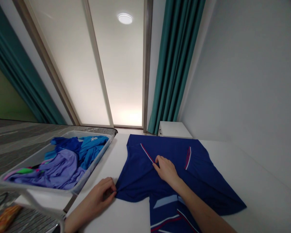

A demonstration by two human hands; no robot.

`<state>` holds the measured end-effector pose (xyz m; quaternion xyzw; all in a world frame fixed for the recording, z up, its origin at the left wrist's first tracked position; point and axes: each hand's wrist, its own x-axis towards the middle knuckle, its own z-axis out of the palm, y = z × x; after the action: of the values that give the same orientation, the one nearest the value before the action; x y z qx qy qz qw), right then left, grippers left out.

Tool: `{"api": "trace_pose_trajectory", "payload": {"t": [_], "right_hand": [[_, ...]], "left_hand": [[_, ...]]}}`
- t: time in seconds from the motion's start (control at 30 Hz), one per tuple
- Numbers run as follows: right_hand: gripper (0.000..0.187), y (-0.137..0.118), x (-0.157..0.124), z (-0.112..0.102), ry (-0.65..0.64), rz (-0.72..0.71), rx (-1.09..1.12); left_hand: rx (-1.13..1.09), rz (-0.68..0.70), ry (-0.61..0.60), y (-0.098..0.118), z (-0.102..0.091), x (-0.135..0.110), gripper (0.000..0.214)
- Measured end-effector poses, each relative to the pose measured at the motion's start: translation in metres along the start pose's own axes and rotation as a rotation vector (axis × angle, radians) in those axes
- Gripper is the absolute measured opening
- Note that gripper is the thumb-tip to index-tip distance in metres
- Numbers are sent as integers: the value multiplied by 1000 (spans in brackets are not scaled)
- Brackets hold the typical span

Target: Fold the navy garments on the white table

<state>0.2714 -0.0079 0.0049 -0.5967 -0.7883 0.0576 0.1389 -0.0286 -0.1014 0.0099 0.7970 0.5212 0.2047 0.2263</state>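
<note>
A dark blue shirt lies spread on the white table, with red-and-white trim on several edges and a light blue band near the front. My left hand pinches the shirt's lower left corner between thumb and fingers. Over the middle of the shirt, my right hand has its thumb and forefinger closed at the end of a striped trim edge. The forearm behind it covers part of the shirt's striped front portion.
To the left stands a translucent plastic bin holding blue clothes and a lavender garment. The white table meets a wall on the right. A white cabinet stands behind, near a teal curtain.
</note>
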Motion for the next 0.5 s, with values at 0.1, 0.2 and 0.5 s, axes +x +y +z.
{"api": "trace_pose_trajectory", "payload": {"t": [0.1,0.2,0.5], "right_hand": [[13,2,-5,3,62,-58,-26],[17,4,-8,7,98,-81,-26],[28,1,-12,-5,125,-262,-4]], "left_hand": [[8,19,-14,4,-2,0,15],[-7,22,-10,5,-2,0,21],[-96,-16,102,6,-7,13,27]]}}
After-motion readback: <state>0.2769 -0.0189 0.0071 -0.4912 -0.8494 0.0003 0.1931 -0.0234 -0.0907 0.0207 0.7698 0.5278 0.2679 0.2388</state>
